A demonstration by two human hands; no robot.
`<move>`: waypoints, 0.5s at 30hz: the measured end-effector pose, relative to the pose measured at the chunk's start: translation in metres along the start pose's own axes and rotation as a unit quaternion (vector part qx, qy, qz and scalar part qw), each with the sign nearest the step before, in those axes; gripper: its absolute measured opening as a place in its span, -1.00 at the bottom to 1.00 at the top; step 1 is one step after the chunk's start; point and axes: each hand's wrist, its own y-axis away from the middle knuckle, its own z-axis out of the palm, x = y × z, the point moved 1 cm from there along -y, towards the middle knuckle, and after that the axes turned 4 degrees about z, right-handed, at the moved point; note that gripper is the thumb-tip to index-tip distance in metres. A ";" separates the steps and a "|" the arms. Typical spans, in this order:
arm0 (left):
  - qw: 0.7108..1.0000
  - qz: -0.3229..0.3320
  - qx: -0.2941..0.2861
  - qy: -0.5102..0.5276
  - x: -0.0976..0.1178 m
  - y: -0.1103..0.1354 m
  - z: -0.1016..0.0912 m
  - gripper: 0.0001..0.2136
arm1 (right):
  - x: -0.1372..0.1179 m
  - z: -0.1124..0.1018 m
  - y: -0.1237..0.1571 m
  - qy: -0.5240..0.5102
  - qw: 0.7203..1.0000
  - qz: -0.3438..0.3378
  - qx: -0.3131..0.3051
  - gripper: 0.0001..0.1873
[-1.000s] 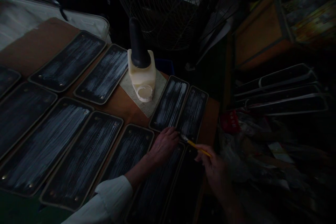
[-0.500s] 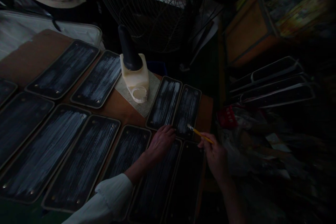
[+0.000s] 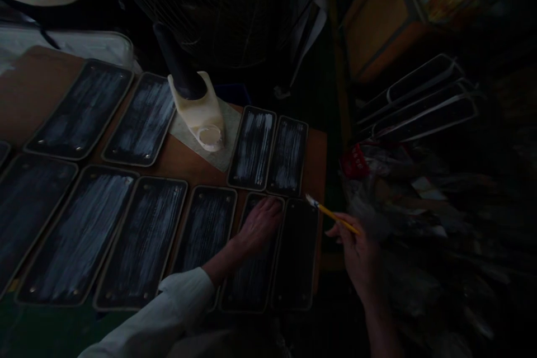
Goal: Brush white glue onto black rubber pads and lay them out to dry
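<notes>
The brown table (image 3: 315,170) is dim; the yellow brush (image 3: 338,218) has its tip near the top of a plain dark panel (image 3: 295,257), its handle gripped by the right hand (image 3: 359,254). The left hand (image 3: 260,227), loosely open, hides part of the streaked panel (image 3: 251,282) beside; whether it presses, I cannot tell.

The coated panel (image 3: 251,282) is partly covered by the left hand (image 3: 260,224). Only a corner of the far-left panel (image 3: 3,152) is shown. The fan guard (image 3: 222,14) is cropped by the top edge. Lettering on the red packet (image 3: 354,161) cannot be read.
</notes>
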 end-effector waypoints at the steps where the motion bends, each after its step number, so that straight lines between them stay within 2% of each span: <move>1: 0.999 0.029 -0.017 0.013 0.013 0.008 0.007 -0.84 | 0.009 -0.002 0.013 0.019 1.000 0.005 0.000 -0.61; 4: 0.992 0.104 -0.052 0.045 0.054 0.038 0.034 -0.84 | 0.035 -0.001 0.047 0.044 0.999 0.005 0.010 -0.63; 7: 0.985 0.146 -0.064 0.061 0.087 0.068 0.061 -0.84 | 0.051 0.004 0.062 0.042 0.998 -0.031 0.026 -0.64; 10: 0.983 0.168 -0.058 0.043 0.105 0.088 0.078 -0.84 | 0.054 0.008 0.053 0.040 0.995 -0.082 0.026 -0.66; 15: 0.984 0.167 -0.059 -0.006 0.115 0.101 0.092 -0.79 | 0.056 0.014 0.028 0.032 0.992 -0.125 0.008 -0.65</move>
